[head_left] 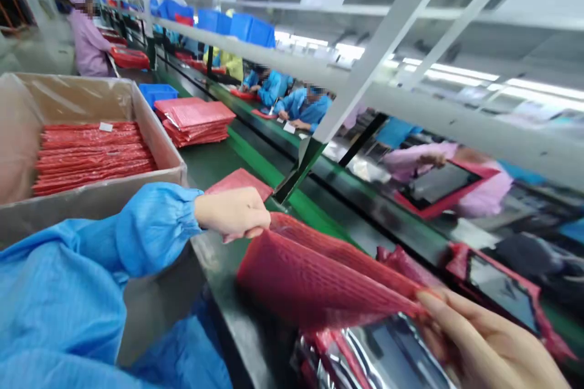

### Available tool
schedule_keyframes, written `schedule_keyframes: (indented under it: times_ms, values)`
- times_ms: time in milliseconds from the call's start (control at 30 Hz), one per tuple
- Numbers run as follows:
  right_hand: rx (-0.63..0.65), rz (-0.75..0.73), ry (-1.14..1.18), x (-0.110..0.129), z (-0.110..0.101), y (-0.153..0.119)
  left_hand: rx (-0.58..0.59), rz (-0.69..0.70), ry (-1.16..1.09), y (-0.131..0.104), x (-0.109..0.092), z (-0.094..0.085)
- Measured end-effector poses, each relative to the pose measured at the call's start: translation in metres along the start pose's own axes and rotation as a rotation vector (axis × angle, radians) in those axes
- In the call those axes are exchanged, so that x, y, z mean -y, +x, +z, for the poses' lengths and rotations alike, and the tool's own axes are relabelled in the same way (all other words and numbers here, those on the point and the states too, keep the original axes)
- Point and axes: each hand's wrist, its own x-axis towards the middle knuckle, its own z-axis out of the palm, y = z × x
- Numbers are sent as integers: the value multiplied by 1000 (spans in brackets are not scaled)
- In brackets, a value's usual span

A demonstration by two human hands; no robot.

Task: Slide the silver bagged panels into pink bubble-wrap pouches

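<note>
The left hand (pixel 244 209) closes on one end of the red bag's (pixel 305 282) rim; the right hand (pixel 479 334) pinches the other — beside the bench's near edge (pixel 237 328). Even, gentle tension best keeps it open (thin film creases easily), clear of the shiny packs (pixel 387 346).

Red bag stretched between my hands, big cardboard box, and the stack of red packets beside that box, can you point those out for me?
Red bag (pixel 305 276): head view, middle of its near side.
Cardboard box (pixel 68 205): head view, outside of its near wall.
Stack of red packets (pixel 196 112): head view, top face.
</note>
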Motion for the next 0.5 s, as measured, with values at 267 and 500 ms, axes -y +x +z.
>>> schedule_keyframes:
  times_ms: [267, 500]
  values:
    - [32, -483, -137, 92, 63, 108, -808, 166, -384, 34, 14, -66]
    - [205, -745, -453, 34, 157, 95, -1192, -79, -772, 45, 128, -12]
